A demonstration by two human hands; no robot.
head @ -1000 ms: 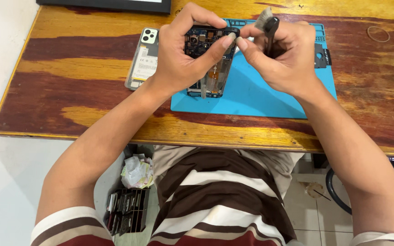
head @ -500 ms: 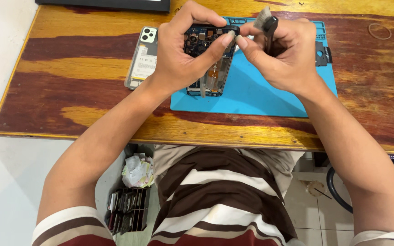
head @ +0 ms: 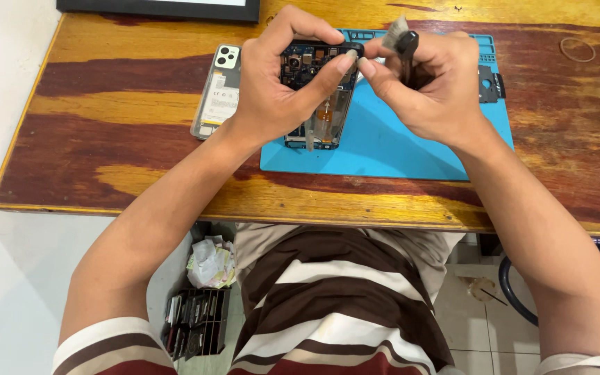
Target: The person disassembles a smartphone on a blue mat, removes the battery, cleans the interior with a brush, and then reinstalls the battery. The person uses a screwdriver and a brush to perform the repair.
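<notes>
An opened phone (head: 317, 104) with its inner boards bare lies on a blue work mat (head: 397, 149). My left hand (head: 279, 83) grips its upper half, thumb and forefinger pinched over the top edge. My right hand (head: 428, 87) is just to the right, fingertip meeting the left thumb at the phone's top corner. It holds a small dark tool (head: 405, 47) with a pale piece sticking up. What sits between the fingertips is too small to tell.
A clear phone back cover (head: 217, 90) lies left of the mat on the wooden table (head: 105, 125). A small dark part (head: 489, 83) rests on the mat's right edge, a rubber band (head: 578, 48) beyond. A dark frame (head: 161, 8) borders the far edge.
Both hands stay almost still over the phone; my right fingertip has shifted slightly toward the left thumb.
</notes>
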